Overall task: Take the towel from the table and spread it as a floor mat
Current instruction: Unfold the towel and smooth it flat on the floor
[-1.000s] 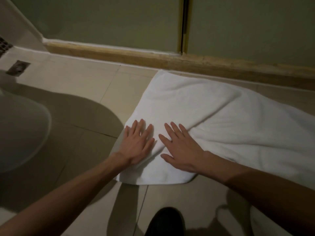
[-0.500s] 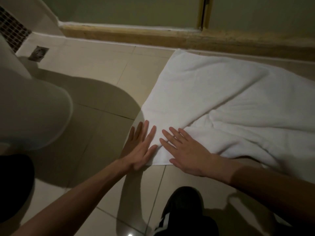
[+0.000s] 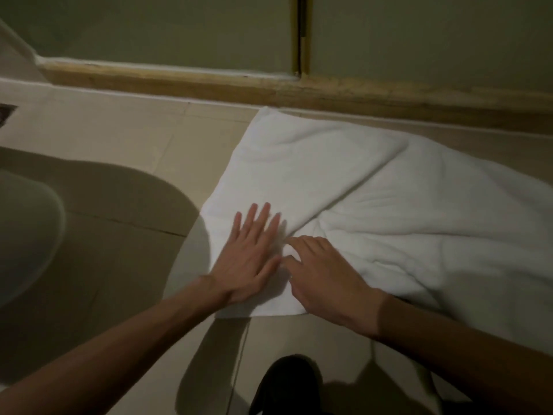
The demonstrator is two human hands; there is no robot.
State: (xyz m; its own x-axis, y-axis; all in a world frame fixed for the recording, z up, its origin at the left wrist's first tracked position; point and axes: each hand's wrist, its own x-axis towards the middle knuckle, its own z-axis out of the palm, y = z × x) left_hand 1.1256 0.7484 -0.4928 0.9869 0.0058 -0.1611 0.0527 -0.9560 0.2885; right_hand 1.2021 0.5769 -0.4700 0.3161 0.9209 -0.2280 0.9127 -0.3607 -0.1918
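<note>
Below, the towel (image 3: 374, 199) lies rumpled on beige tiles (image 3: 125, 139) beside wooden skirting (image 3: 209, 85).

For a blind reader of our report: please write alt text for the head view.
Two bare hands rest on the near corner of a rumpled white towel spread on a tiled floor. The left hand lies flat; the right hand has bent fingers. A wooden baseboard runs behind.

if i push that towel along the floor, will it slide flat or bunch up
Probably floppy: the towel lies in soft ridges and folds. It would likely bunch rather than slide whole, since creases gather by the left hand pressed flat on it. The smooth tiled floor may let edges slip.
</note>
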